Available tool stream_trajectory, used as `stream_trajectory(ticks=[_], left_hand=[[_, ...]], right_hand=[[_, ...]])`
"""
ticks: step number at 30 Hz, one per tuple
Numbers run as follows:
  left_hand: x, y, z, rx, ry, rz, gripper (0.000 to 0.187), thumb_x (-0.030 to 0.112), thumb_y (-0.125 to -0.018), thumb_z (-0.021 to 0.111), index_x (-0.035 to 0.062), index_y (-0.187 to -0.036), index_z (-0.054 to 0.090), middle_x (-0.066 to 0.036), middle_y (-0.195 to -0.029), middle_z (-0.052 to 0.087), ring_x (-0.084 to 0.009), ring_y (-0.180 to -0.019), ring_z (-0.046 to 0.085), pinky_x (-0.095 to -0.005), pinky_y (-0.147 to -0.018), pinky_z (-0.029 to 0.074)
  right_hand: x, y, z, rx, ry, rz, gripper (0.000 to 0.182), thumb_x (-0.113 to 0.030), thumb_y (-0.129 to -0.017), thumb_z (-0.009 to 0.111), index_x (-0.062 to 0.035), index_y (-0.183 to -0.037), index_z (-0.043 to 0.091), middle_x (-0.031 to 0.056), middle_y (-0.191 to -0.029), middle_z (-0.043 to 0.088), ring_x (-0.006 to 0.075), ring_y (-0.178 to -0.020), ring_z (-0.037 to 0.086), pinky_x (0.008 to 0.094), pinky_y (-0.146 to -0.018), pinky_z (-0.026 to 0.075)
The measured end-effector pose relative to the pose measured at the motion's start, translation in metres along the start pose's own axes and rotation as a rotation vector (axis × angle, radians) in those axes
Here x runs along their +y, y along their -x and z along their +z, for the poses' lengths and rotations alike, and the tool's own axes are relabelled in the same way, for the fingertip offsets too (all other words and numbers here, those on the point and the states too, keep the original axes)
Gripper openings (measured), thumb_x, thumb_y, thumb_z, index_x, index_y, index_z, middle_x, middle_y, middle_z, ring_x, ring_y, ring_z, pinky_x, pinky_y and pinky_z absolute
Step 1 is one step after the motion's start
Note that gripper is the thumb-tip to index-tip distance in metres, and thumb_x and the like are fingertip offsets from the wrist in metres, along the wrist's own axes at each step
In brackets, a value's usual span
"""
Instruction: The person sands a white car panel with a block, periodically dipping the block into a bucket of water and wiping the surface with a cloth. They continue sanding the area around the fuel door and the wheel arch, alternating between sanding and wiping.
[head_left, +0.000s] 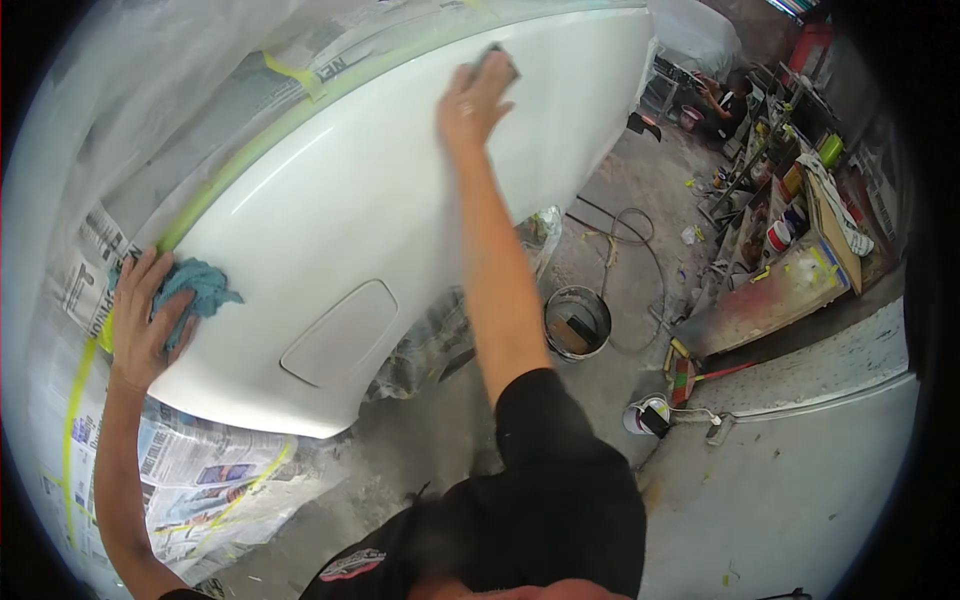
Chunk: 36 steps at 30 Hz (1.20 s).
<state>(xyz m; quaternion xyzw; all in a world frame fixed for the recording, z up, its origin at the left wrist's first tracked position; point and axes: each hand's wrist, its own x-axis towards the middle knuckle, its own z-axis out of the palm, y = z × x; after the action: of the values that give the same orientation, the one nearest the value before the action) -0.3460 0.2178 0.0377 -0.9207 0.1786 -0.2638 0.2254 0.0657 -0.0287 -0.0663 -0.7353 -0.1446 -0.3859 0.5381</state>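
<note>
A white car body panel [330,210] with a fuel flap [340,333] in it curves across the left and middle of the head view. My right hand [474,105] lies on its upper part, with the fingers over a small dark grey sanding block [499,62] pressed to the surface; most of the block is hidden. At the panel's left end, my left hand [145,315] is closed around a crumpled teal cloth [203,288]. The cloth rests against the white surface, close to the masked edge.
Newspaper [215,470] and yellow tape [75,440] mask the car around the panel. A bucket [578,322] with dark contents and a hose [655,270] are on the floor. A cluttered shelf [770,215] lines the right. Another person [728,108] crouches at the back.
</note>
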Motion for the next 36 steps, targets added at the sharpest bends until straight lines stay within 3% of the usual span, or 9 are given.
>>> stream_trajectory(ticks=[6,12,18,21,23,24,26,33,36], left_hand=[[0.000,0.000,-0.002,-0.013,-0.004,0.018,0.037,0.012,-0.071,0.083,0.0103,-0.104,0.065,-0.019,-0.140,0.056,-0.0425,-0.135,0.048,-0.0603,-0.113,0.034],[-0.008,-0.005,-0.002,0.076,0.055,0.090,0.041,0.018,-0.066,0.088,0.0065,-0.094,0.060,-0.018,-0.135,0.060,-0.0406,-0.125,0.055,-0.0551,-0.105,0.043],[-0.007,0.004,-0.002,0.121,0.056,0.078,0.038,0.004,-0.068,0.085,0.0053,-0.095,0.058,-0.017,-0.126,0.064,-0.0373,-0.107,0.062,-0.0472,-0.089,0.049],[-0.005,-0.003,-0.021,0.104,0.027,0.083,0.030,0.003,-0.073,0.081,0.0065,-0.094,0.060,-0.014,-0.116,0.065,-0.0342,-0.098,0.062,-0.0439,-0.081,0.048],[-0.008,-0.012,-0.034,0.110,0.001,0.087,0.024,0.007,-0.077,0.079,0.0071,-0.092,0.061,-0.012,-0.107,0.064,-0.0318,-0.092,0.061,-0.0420,-0.077,0.047],[-0.011,-0.014,-0.039,0.130,0.005,0.082,0.021,0.010,-0.079,0.079,0.0074,-0.091,0.062,-0.010,-0.102,0.063,-0.0305,-0.090,0.060,-0.0410,-0.075,0.046],[-0.030,-0.004,-0.045,0.107,-0.023,0.081,0.018,0.017,-0.082,0.078,0.0092,-0.091,0.064,-0.008,-0.095,0.062,-0.0282,-0.088,0.060,-0.0400,-0.074,0.045],[-0.067,0.012,-0.038,0.256,-0.086,0.226,0.022,0.026,-0.084,0.077,0.0106,-0.083,0.061,-0.004,-0.083,0.057,-0.0243,-0.079,0.056,-0.0365,-0.069,0.041],[-0.070,0.019,-0.031,0.405,-0.093,0.214,0.022,0.028,-0.084,0.078,0.0125,-0.084,0.063,-0.003,-0.083,0.058,-0.0226,-0.079,0.057,-0.0360,-0.070,0.041]], right_hand=[[-0.080,0.162,-0.022,-0.466,-0.141,-0.674,0.082,-0.034,-0.089,0.066,-0.0023,-0.156,0.031,0.0184,-0.164,0.027,0.0347,-0.155,0.018,0.0704,-0.116,0.012],[0.021,-0.014,-0.019,-0.060,-0.034,0.171,0.066,-0.035,-0.105,0.037,0.0004,-0.158,0.020,0.0203,-0.165,0.019,0.0363,-0.154,0.015,0.0692,-0.117,0.009],[-0.156,0.231,-0.013,-0.365,-0.030,-0.430,0.077,-0.041,-0.097,0.053,-0.0016,-0.157,0.027,0.0188,-0.166,0.019,0.0385,-0.154,0.014,0.0739,-0.114,0.009],[-0.150,0.322,0.001,-0.399,-0.023,-0.694,0.082,-0.043,-0.093,0.059,-0.0033,-0.158,0.028,0.0152,-0.167,0.020,0.0366,-0.155,0.013,0.0768,-0.112,0.006],[-0.152,0.293,-0.012,-0.610,0.028,-0.456,0.084,-0.043,-0.094,0.057,-0.0034,-0.159,0.022,0.0159,-0.167,0.017,0.0353,-0.156,0.010,0.0777,-0.112,0.002],[-0.149,0.260,0.001,-0.309,-0.016,-0.292,0.082,-0.039,-0.098,0.053,-0.0023,-0.160,0.016,0.0188,-0.168,0.013,0.0349,-0.156,0.006,0.0759,-0.113,0.001],[-0.172,0.199,-0.006,-0.206,-0.004,0.046,0.075,-0.033,-0.102,0.046,0.0010,-0.160,0.013,0.0207,-0.168,0.009,0.0364,-0.156,0.002,0.0718,-0.116,0.001],[-0.285,0.407,0.017,-0.341,-0.219,-0.495,0.084,-0.034,-0.087,0.064,-0.0018,-0.156,0.030,0.0197,-0.163,0.029,0.0378,-0.153,0.021,0.0715,-0.115,-0.004],[-0.257,0.371,0.014,-0.349,-0.097,-0.524,0.076,-0.038,-0.093,0.059,-0.0067,-0.156,0.032,0.0164,-0.162,0.032,0.0377,-0.153,0.022,0.0756,-0.113,0.001]])
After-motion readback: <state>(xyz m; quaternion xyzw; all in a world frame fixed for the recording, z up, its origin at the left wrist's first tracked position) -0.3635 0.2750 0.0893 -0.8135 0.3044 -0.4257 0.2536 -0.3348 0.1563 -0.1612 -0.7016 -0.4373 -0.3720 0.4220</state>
